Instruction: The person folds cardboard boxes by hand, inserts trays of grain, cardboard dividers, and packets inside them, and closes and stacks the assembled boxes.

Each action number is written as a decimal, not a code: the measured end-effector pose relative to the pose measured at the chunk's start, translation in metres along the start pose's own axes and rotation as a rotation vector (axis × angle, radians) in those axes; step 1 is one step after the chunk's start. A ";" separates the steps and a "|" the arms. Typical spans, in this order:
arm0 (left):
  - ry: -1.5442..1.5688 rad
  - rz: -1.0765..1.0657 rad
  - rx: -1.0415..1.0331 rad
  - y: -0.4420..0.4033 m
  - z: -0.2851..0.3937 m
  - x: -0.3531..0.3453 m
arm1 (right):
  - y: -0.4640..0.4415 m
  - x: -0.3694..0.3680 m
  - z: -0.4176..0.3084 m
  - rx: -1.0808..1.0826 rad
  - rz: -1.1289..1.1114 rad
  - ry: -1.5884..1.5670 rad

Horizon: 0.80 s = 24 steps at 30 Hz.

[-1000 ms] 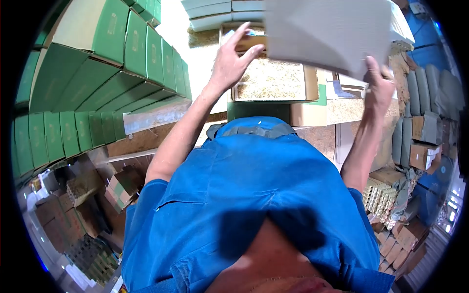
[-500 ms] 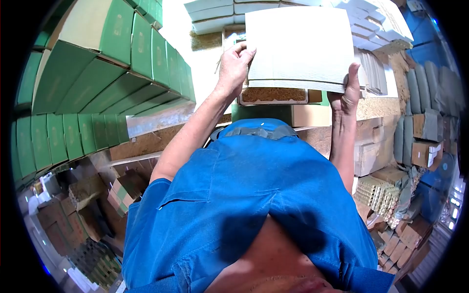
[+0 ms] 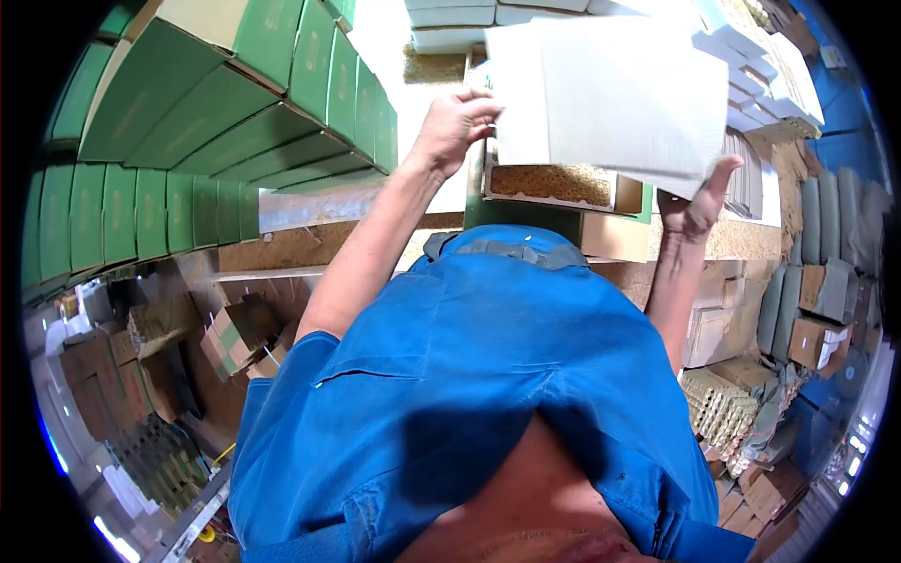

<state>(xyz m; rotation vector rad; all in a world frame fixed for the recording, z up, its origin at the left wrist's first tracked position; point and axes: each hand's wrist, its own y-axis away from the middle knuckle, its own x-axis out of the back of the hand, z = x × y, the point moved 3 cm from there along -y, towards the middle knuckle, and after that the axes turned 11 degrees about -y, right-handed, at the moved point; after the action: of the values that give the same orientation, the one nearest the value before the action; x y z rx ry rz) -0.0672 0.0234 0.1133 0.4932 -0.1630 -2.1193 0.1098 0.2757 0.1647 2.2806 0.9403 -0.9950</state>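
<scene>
A pale stack of flat white sheets (image 3: 629, 98) is held up in front of me, tilted with its right end lower. My right hand (image 3: 694, 211) grips its lower right corner, thumb up along the edge and fingers underneath. At the stack's left edge is my left hand (image 3: 452, 131), its fingers loosely bent and apart. Whether the fingertips touch the sheets, I cannot tell. Below the stack stands a green box (image 3: 648, 202) with an open top and a tan cardboard side; the sheets hide part of it.
Green boxes (image 3: 282, 56) are stacked high on the left. White bundles (image 3: 453, 39) lie at the back, and more white stacks (image 3: 798, 80) at the back right. Grey sheets (image 3: 743, 178) stand right of my right hand. Grey rolled bundles (image 3: 826, 216) and cartons lie farther right.
The white sheets have shifted right and tilted, their right end dropping with my right hand. My left hand's fingers have loosened at the left edge. The whole view has turned slightly.
</scene>
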 end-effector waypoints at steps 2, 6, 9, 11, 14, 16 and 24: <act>0.059 0.006 -0.053 0.010 0.012 0.019 | -0.018 0.021 -0.011 0.036 -0.053 0.002; 0.054 0.124 -0.119 0.033 0.005 0.057 | -0.014 0.061 -0.010 -0.038 -0.100 0.469; 0.113 0.128 -0.126 0.047 -0.036 0.089 | 0.010 0.036 0.005 0.008 0.051 0.920; 0.172 0.183 -0.099 0.067 -0.051 0.099 | 0.007 0.051 0.013 0.169 0.042 1.236; 0.239 0.206 -0.053 0.085 -0.090 0.122 | 0.004 0.054 0.019 0.271 0.157 1.166; 0.309 0.225 -0.055 0.092 -0.097 0.123 | -0.001 0.042 0.018 0.279 0.180 1.190; 0.357 0.161 -0.057 0.086 -0.095 0.121 | -0.009 0.031 0.019 0.126 -0.050 2.075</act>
<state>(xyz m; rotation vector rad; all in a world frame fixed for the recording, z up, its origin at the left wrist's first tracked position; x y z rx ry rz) -0.0224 -0.1179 0.0177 0.7867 0.0602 -1.8418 0.1107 0.2816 0.1276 2.7308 1.3934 1.8813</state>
